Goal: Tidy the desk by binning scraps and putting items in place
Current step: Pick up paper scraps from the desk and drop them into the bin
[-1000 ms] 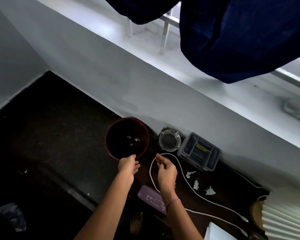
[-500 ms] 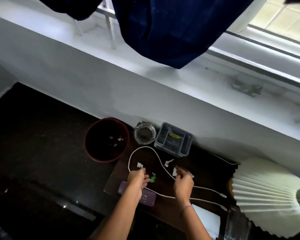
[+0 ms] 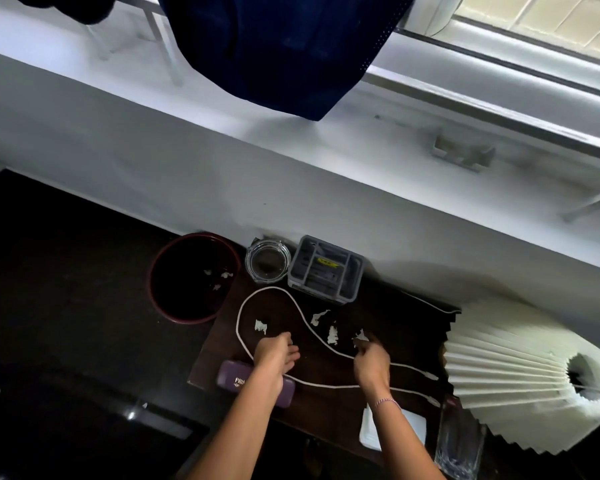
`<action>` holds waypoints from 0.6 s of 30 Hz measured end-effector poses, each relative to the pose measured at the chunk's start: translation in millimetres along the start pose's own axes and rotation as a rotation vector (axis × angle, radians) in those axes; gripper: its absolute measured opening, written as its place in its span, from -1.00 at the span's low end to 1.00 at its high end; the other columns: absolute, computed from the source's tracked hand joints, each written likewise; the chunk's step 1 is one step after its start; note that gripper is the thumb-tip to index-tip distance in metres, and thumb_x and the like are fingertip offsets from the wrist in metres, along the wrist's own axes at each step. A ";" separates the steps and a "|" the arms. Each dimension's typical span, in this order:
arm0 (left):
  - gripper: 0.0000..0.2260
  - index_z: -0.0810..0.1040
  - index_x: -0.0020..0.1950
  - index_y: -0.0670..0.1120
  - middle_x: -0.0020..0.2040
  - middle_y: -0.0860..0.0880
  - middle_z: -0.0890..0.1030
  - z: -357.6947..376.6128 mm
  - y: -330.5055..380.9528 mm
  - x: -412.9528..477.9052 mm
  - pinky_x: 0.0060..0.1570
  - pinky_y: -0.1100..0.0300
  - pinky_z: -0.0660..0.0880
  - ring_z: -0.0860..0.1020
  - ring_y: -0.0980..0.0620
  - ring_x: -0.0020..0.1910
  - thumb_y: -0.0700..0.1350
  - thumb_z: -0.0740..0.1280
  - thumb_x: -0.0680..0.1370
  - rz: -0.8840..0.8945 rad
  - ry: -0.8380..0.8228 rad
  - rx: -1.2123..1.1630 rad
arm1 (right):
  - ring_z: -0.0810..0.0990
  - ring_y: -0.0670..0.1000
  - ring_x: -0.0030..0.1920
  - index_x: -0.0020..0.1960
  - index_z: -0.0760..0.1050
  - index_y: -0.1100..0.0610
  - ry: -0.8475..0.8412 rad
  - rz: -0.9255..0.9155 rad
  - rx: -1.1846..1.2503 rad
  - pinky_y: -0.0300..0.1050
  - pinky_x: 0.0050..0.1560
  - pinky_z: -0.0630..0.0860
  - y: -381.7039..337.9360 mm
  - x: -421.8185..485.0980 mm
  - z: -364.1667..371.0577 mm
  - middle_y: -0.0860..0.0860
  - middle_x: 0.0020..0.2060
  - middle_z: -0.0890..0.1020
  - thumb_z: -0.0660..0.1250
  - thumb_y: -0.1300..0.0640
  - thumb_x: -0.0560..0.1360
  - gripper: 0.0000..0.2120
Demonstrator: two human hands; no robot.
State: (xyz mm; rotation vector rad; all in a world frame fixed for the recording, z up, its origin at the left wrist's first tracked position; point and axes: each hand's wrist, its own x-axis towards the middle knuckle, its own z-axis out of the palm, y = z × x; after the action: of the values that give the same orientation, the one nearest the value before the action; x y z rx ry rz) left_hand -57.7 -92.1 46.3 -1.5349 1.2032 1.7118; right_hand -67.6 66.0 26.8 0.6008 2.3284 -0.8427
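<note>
Dark desk (image 3: 326,410) under white sill; right hand (image 3: 371,362) fingers pinch scrap (image 3: 360,336); left hand (image 3: 274,351) curled, empty.

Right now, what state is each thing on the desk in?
bin: open, a few scraps inside
glass jar: lidless, looks empty
grey organizer: upright, items inside
white cable: looped loose across desk
paper scraps: several lying on desk
left hand: fingers curled beside a scrap
right hand: pinching a scrap

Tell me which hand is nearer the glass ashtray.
Left. The left hand lies just below the glass ashtray; the right hand is farther off, down to its right.
</note>
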 end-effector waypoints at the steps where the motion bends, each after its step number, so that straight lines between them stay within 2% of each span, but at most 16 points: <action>1: -0.65 0.38 0.33 -0.35 0.32 -0.31 0.47 1.6 0.4 0.1 0.29 0.04 0.36 0.47 -0.22 0.30 -0.17 0.11 0.62 -0.001 0.000 -0.002 | 0.42 0.15 0.36 0.26 0.48 0.28 -0.004 0.008 -0.017 -0.12 0.37 0.34 0.3 2.5 0.3 0.16 0.40 0.38 0.08 0.42 0.52 -0.62; 5: -0.64 0.37 0.35 -0.34 0.33 -0.30 0.46 2.4 1.8 1.0 0.30 0.05 0.36 0.46 -0.21 0.32 -0.17 0.10 0.62 -0.009 -0.001 -0.024 | 0.50 0.13 0.28 0.29 0.46 0.24 0.002 0.084 -0.023 -0.18 0.27 0.38 -0.6 6.9 -0.8 0.19 0.29 0.51 0.08 0.41 0.53 -0.61; 7: -0.64 0.37 0.34 -0.34 0.33 -0.30 0.47 0.1 2.5 1.5 0.29 0.06 0.36 0.46 -0.20 0.31 -0.17 0.10 0.62 -0.009 0.003 -0.036 | 0.50 0.14 0.28 0.28 0.47 0.24 0.030 0.074 0.007 -0.17 0.29 0.36 -2.3 5.7 -1.3 0.20 0.27 0.53 0.10 0.42 0.52 -0.61; 9: -0.65 0.38 0.33 -0.35 0.33 -0.30 0.47 -2.3 2.8 1.6 0.29 0.06 0.37 0.47 -0.20 0.31 -0.19 0.11 0.62 -0.002 0.010 -0.047 | 0.55 0.17 0.20 0.24 0.51 0.25 0.076 0.063 0.070 -0.12 0.21 0.43 -5.2 2.5 -1.6 0.21 0.21 0.58 0.17 0.38 0.53 -0.67; 11: -0.67 0.39 0.32 -0.34 0.31 -0.30 0.48 -3.8 2.3 0.2 0.27 0.06 0.39 0.48 -0.20 0.30 -0.22 0.12 0.61 0.008 0.014 -0.054 | 0.61 0.13 0.07 0.17 0.57 0.21 0.131 0.064 0.169 -0.18 0.02 0.47 -9.7 -2.7 -1.3 0.19 0.10 0.64 0.30 0.28 0.51 -0.75; 12: -0.68 0.41 0.31 -0.34 0.30 -0.30 0.49 -4.0 1.5 -0.4 0.25 0.07 0.40 0.49 -0.20 0.29 -0.23 0.14 0.61 0.018 0.014 -0.054 | 0.62 0.09 0.04 0.13 0.60 0.19 0.153 0.067 0.233 -0.24 -0.02 0.44 -12.6 -5.6 -0.5 0.17 0.05 0.67 0.36 0.22 0.48 -0.77; 15: -0.72 0.44 0.27 -0.35 0.25 -0.33 0.52 -4.3 -0.2 -4.4 0.17 0.08 0.45 0.53 -0.22 0.24 -0.29 0.17 0.59 0.054 0.005 -0.057 | 0.64 0.00 -0.05 -0.01 0.66 0.14 0.181 0.060 0.436 -0.26 0.01 0.43 -24.0 -16.2 6.1 0.10 -0.10 0.71 0.48 0.17 0.38 -0.80; 18: -0.73 0.45 0.25 -0.38 0.16 -0.34 0.57 -4.5 0.9 -10.5 0.08 0.09 0.49 0.57 -0.24 0.14 -0.36 0.18 0.57 0.078 -0.019 -0.074 | 0.64 -0.01 -0.13 -0.07 0.64 0.17 0.127 0.068 0.675 -0.18 0.00 0.50 -36.4 -23.8 15.9 0.10 -0.18 0.69 0.50 0.25 0.34 -0.82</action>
State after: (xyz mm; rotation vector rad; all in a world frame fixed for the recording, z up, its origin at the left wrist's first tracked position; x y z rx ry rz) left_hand -54.2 -94.7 56.8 -1.5292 1.2171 1.8362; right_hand -65.5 24.7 47.7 1.0236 2.0848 -1.6111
